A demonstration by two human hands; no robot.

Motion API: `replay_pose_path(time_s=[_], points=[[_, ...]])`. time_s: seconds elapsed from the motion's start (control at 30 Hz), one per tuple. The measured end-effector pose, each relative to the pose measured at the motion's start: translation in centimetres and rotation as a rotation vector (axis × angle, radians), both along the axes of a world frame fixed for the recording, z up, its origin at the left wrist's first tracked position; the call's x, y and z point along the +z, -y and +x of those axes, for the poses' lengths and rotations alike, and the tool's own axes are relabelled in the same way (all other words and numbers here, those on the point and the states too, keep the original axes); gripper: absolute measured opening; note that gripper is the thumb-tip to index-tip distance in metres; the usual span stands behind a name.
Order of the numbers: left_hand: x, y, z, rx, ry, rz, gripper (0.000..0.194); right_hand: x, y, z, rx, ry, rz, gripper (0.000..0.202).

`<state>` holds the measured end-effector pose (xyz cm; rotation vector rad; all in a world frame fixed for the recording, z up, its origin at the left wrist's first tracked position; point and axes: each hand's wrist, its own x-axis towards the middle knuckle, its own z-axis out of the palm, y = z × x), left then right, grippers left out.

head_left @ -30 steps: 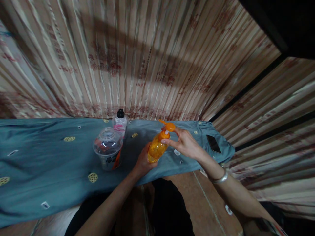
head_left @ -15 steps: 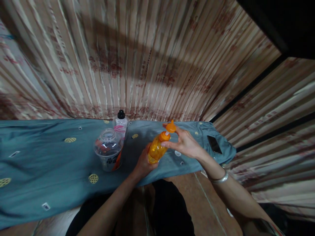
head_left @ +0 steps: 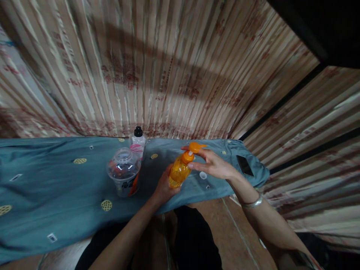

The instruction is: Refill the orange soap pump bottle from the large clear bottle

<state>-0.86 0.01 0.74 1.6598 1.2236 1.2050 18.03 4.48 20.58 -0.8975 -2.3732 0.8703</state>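
Note:
A clear bottle of yellow-orange liquid (head_left: pixel 179 173) is held tilted above the cloth-covered table, its top leaning right. My left hand (head_left: pixel 164 187) is wrapped round its lower body. On its neck sits an orange pump head (head_left: pixel 194 147), its spout pointing right. My right hand (head_left: pixel 212 163) is at the pump and collar, thumb at the collar and fingers behind the pump head. To the left stand a clear plastic tub (head_left: pixel 124 174) with a domed top and, behind it, a white and pink bottle (head_left: pixel 138 144) with a black cap.
The table bears a teal patterned cloth (head_left: pixel 64 187). A dark phone (head_left: pixel 245 165) lies near its right end. A small white round thing (head_left: pixel 203 175) is on the cloth below my right hand. Pleated curtains (head_left: pixel 157 75) hang behind and to the right.
The pump head has turned, its spout swinging from pointing up and away to pointing right. My right hand's fingers have shifted slightly around it. My left hand and the bottle have hardly moved.

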Motion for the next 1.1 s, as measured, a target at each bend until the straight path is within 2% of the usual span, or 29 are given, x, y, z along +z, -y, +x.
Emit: replay_pose_path(time_s=[0.07,0.23,0.5,0.73,1.1], points=[[0.0,0.0,0.0,0.0,0.001,0.011,0.05,-0.1,-0.3,0.1,0.022,-0.02,-0.015,0.056],[0.2,0.0,0.0,-0.001,-0.006,0.032,0.049,-0.4,0.0,-0.4,-0.062,-0.047,0.058,0.054],[0.6,0.3,-0.1,0.001,-0.017,0.014,0.047,-0.2,0.2,-0.4,-0.026,0.045,0.09,0.048],[0.4,0.3,-0.3,-0.013,-0.032,0.014,0.047,-1.2,0.8,-0.6,-0.128,0.062,0.147,0.043],[-0.4,0.1,-0.5,-0.012,-0.033,0.026,0.051,0.7,-1.0,-0.6,0.033,0.095,0.079,0.042]])
